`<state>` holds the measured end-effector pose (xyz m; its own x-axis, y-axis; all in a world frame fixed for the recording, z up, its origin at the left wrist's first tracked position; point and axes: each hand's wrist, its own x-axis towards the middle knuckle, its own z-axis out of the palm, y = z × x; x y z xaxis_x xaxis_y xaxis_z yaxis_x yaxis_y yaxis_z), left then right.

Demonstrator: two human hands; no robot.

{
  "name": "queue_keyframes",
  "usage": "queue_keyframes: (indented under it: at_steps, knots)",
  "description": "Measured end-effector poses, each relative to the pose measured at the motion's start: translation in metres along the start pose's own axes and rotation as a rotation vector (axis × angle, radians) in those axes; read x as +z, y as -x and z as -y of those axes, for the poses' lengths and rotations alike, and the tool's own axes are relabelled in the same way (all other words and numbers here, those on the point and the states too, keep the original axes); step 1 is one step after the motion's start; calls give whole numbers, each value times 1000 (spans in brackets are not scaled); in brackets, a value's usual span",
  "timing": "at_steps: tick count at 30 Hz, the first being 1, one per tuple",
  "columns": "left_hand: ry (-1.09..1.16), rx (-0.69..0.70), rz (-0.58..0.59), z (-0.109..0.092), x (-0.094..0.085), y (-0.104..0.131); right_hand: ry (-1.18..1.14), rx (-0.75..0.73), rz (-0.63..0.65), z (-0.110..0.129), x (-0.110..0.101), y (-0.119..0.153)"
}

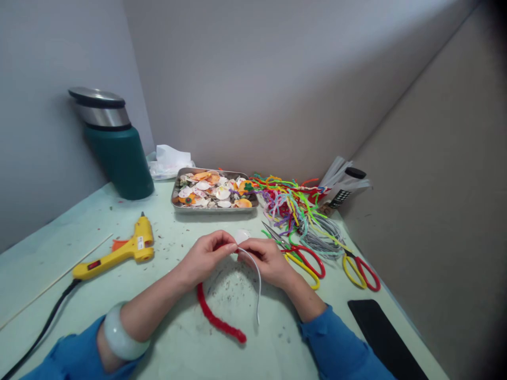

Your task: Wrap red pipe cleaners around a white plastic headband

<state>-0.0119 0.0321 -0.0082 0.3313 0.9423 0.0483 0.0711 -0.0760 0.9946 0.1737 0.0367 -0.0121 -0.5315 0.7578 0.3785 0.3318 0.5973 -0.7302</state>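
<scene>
My left hand (pixel 209 255) and my right hand (pixel 266 259) meet fingertip to fingertip above the middle of the table. From under my left hand a fuzzy red pipe cleaner (pixel 216 318) curves down and to the right. Its upper part runs up into the pinched left fingers. A thin pale grey wire (pixel 258 279) comes out where the fingertips meet and hangs down in an arc. My right fingers are closed at that same spot. How the wire and the red pipe cleaner join is hidden by the fingers.
A yellow glue gun (pixel 119 253) lies left, near a thin stick (pixel 59 285). Behind are a green bottle (pixel 119 158) and a metal tray (pixel 214 210) of shells. Right are tangled pipe cleaners (pixel 285 203), scissors (pixel 304 261), more scissors (pixel 361 272) and a black phone-like slab (pixel 382 338).
</scene>
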Motion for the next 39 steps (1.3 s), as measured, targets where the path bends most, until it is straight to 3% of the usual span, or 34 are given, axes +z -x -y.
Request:
queue_keyframes:
  at_steps: [8, 13, 18, 22, 27, 35, 39]
  knots:
    - [-34, 2, -29, -2, 1, -1, -18, 50, 34, 0, -1, -1]
    - [-38, -13, -22, -7, 1, 0, 100, 28, 40, 0, -7, -2]
    - [37, -109, -133, -10, 1, 0, 292, -9, -82, -3, -17, 1]
    - [158, -187, -188, -8, -3, -2, 292, 8, -153, -5, -21, 2]
    - [367, -234, -199, -2, -9, -5, 175, 22, -25, -1, -16, 0]
    - [550, -243, -280, 2, -13, -10, -80, 250, 200, 4, -4, 0]
    - [578, -228, -310, 4, -14, -11, -274, 355, 251, 1, 0, 1]
